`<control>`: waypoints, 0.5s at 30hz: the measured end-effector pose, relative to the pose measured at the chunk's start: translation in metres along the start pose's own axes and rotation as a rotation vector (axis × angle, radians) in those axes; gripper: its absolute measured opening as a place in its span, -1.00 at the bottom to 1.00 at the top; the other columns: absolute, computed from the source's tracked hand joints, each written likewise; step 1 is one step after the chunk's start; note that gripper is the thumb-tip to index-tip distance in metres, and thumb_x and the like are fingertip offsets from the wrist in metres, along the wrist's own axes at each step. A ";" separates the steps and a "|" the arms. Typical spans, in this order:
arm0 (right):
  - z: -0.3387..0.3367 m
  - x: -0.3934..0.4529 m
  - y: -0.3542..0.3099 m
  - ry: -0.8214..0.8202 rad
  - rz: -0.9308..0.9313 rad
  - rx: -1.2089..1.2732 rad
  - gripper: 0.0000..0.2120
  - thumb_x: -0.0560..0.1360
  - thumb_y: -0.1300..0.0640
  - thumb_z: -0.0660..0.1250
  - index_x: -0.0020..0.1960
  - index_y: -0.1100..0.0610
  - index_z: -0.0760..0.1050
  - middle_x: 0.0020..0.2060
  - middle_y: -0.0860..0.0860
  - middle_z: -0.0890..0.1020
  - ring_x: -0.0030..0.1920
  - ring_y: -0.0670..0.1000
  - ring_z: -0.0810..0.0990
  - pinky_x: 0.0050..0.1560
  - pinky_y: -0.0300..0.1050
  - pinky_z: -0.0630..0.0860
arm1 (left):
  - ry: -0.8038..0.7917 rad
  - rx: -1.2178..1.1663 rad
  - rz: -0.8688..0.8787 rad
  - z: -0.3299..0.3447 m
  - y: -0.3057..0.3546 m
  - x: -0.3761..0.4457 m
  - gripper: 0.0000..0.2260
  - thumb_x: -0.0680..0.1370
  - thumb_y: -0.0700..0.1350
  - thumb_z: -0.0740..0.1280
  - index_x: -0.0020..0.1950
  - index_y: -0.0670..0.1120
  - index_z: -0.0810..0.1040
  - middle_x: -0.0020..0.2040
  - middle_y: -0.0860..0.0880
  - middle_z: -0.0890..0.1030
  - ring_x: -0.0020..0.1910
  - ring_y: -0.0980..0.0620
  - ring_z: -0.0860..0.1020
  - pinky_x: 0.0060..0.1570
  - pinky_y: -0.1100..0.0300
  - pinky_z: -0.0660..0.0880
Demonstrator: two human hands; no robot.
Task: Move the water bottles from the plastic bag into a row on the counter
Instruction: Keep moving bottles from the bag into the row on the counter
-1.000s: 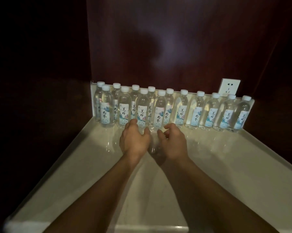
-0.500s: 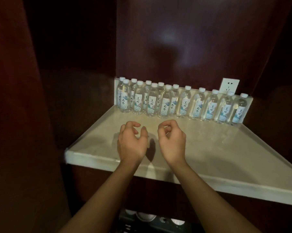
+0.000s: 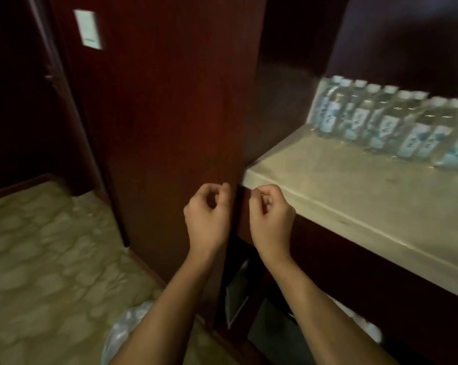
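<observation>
Both hands in mid-air, empty, in front of the near left corner of the surface (image 3: pixel 359 196). Left hand (image 3: pixel 206 217) fingers (image 3: pixel 223 189) loosely curled, holding nothing, backed by the dark red wood panel (image 3: pixel 169 114). Right hand (image 3: pixel 271 219) same pose, loose curl, nothing held, overlapping the front edge of the surface near its corner; contact with the edge cannot be told. Hands just beside each other, not touching. Water bottles (image 3: pixel 386 122) stand upright in a tight row along the back of the surface, against the dark wall, white caps, blue-and-white labels; blurred, exact count unclear, and the row runs off the right frame edge. They look doubled up at the left end, but blur makes that uncertain. Bottles well apart from both hands. Plastic bag (image 3: pixel 127 327) on the floor at bottom, crinkled and translucent, partly hidden behind the left forearm; contents not readable. Wood panel stands between the floor area and the surface, its edge meeting the surface corner. White wall plate (image 3: pixel 88 29) high on the panel's left side. Patterned beige carpet (image 3: pixel 38 246) at left. Below the surface a dark recess with a boxy dark object (image 3: pixel 237 293), unclear what. Something pale and white (image 3: pixel 367 327) low right under the surface, too blurred to identify.
</observation>
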State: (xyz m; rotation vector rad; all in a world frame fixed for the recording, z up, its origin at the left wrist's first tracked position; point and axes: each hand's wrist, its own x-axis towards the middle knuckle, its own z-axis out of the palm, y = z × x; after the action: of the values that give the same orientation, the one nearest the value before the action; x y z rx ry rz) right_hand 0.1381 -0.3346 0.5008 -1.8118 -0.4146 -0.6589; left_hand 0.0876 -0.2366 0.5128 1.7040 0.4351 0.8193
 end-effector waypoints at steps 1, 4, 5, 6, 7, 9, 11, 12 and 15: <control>0.015 -0.009 -0.001 -0.026 -0.005 0.010 -0.86 0.54 0.16 0.32 -0.20 0.07 0.49 -0.46 -0.12 0.49 -0.45 -0.12 0.45 -0.41 -0.19 0.35 | 0.028 0.018 -0.022 -0.013 -0.012 0.002 -0.76 0.62 0.05 0.31 -0.20 -0.01 0.58 -0.35 0.05 0.58 -0.38 0.20 0.49 -0.31 0.23 0.39; 0.060 -0.041 0.000 -0.132 0.005 0.048 -0.89 0.54 0.20 0.34 -0.18 0.14 0.53 -0.44 -0.07 0.53 -0.44 -0.09 0.46 -0.40 -0.18 0.36 | 0.095 0.075 -0.115 -0.055 -0.056 0.004 -0.77 0.62 0.03 0.33 -0.20 -0.01 0.59 -0.34 0.04 0.60 -0.35 0.18 0.53 -0.22 0.12 0.48; 0.075 -0.054 0.001 -0.174 0.022 0.058 -0.89 0.53 0.20 0.34 -0.17 0.14 0.54 -0.43 -0.06 0.54 -0.43 -0.08 0.48 -0.40 -0.17 0.38 | 0.109 0.095 -0.159 -0.070 -0.074 0.004 -0.78 0.61 0.02 0.33 -0.19 -0.02 0.61 -0.33 0.02 0.62 -0.32 0.11 0.57 -0.18 0.05 0.51; 0.090 -0.068 0.003 -0.226 0.051 0.055 -0.90 0.53 0.19 0.34 -0.17 0.14 0.54 -0.42 -0.06 0.56 -0.42 -0.08 0.51 -0.39 -0.16 0.40 | 0.115 0.114 -0.207 -0.086 -0.093 0.003 -0.79 0.61 0.03 0.33 -0.17 -0.02 0.61 -0.32 0.00 0.62 -0.30 0.04 0.60 -0.16 -0.01 0.54; 0.105 -0.083 0.005 -0.292 0.091 0.042 -0.90 0.53 0.19 0.34 -0.17 0.13 0.54 -0.42 -0.07 0.56 -0.41 -0.07 0.52 -0.37 -0.16 0.40 | 0.118 0.129 -0.259 -0.102 -0.113 0.001 -0.80 0.59 0.03 0.33 -0.16 -0.02 0.62 -0.32 -0.02 0.63 -0.28 -0.01 0.61 -0.14 -0.06 0.57; 0.133 -0.112 0.012 -0.470 0.198 0.019 -0.88 0.53 0.19 0.34 -0.19 0.11 0.53 -0.44 -0.09 0.53 -0.39 -0.06 0.52 -0.35 -0.21 0.38 | 0.133 0.150 -0.373 -0.134 -0.151 -0.003 -0.81 0.54 0.07 0.31 -0.14 0.00 0.63 -0.30 -0.02 0.65 -0.25 -0.06 0.64 -0.08 -0.13 0.60; 0.160 -0.139 0.020 -0.670 0.328 0.016 -0.88 0.54 0.21 0.34 -0.18 0.11 0.55 -0.43 -0.08 0.55 -0.39 -0.10 0.52 -0.33 -0.25 0.38 | 0.150 0.159 -0.475 -0.164 -0.186 -0.008 -0.85 0.56 0.02 0.33 -0.15 0.03 0.63 -0.27 0.00 0.67 -0.23 -0.08 0.66 -0.06 -0.17 0.61; 0.172 -0.152 0.026 -0.747 0.394 0.023 -0.89 0.54 0.22 0.33 -0.15 0.14 0.56 -0.40 -0.08 0.57 -0.39 -0.13 0.52 -0.32 -0.26 0.39 | 0.149 0.164 -0.522 -0.177 -0.202 -0.010 -0.85 0.60 -0.03 0.33 -0.16 0.05 0.63 -0.26 -0.01 0.68 -0.23 -0.08 0.66 -0.06 -0.15 0.61; 0.206 -0.191 0.047 -0.861 0.553 0.014 -0.90 0.56 0.21 0.30 -0.10 0.14 0.57 -0.37 -0.06 0.58 -0.38 -0.11 0.52 -0.31 -0.21 0.44 | 0.127 0.184 -0.608 -0.205 -0.247 -0.013 -0.81 0.63 -0.08 0.30 -0.16 0.10 0.60 -0.23 0.00 0.70 -0.22 -0.04 0.66 -0.09 -0.02 0.61</control>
State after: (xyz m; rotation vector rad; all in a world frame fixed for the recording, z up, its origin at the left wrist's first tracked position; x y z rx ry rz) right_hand 0.0636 -0.1479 0.2990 -2.0070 -0.4368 0.5347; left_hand -0.0367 -0.0315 0.2985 1.5565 1.0797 0.4466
